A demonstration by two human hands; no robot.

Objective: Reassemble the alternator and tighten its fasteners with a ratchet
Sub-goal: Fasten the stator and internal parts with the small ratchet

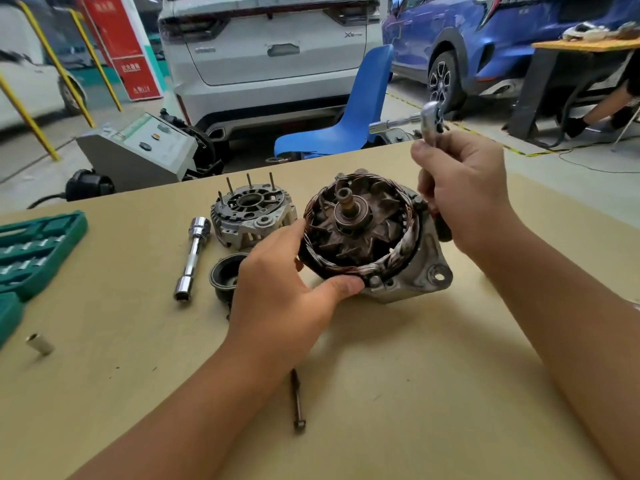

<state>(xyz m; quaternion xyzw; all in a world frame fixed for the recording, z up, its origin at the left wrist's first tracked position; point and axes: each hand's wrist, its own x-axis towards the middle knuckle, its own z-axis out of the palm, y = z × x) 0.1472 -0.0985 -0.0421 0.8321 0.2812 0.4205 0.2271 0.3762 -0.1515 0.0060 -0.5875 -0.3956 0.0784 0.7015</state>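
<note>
Copper stator point(360, 233) steadied by left hand point(284, 285); right hand point(464, 188) grips ratchet point(431, 121); rear cover point(252, 216) likely goes on next.

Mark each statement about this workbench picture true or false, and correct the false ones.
1. The right hand grips a chrome ratchet. True.
2. The grey aluminium rear end cover with upright studs is already fitted over the copper-wound stator. False: the cover lies apart on the tan tabletop, to the left of the stator, which is still open.
3. The left hand holds the near rim of the stator, thumb on its edge. True.
4. The long dark bolt is threaded into the housing. False: it lies loose on the tabletop, near the left forearm.
5. The green plastic socket case lies at the table's right edge. False: it is at the left edge.
</note>
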